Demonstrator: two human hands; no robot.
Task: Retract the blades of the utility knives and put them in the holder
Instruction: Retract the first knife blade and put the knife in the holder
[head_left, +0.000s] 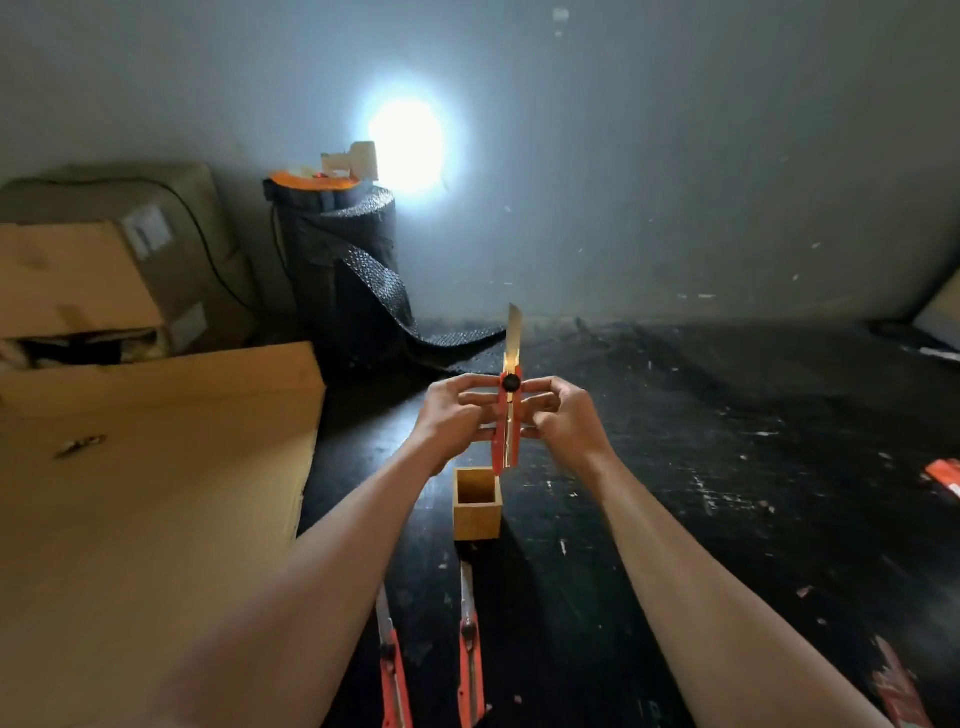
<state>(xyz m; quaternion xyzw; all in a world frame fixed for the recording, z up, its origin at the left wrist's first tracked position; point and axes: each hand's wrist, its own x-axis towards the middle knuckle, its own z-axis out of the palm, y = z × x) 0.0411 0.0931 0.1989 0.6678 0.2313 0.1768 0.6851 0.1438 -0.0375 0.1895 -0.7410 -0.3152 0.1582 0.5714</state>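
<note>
Held knife (508, 421) upright (blade out).

holder (477, 503) standing mid-table (727, 467) | held knife (509, 415) hovering above holder | two knives (470, 649) lying before holder | box (156, 493) sitting left of holder

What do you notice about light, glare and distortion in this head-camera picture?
Head view: a bright lamp on the back wall flares white and washes out its surroundings; the floor stays dark; the raised knife blade catches a warm glint; the wide lens bends the cardboard box edges and stretches both forearms.
</note>
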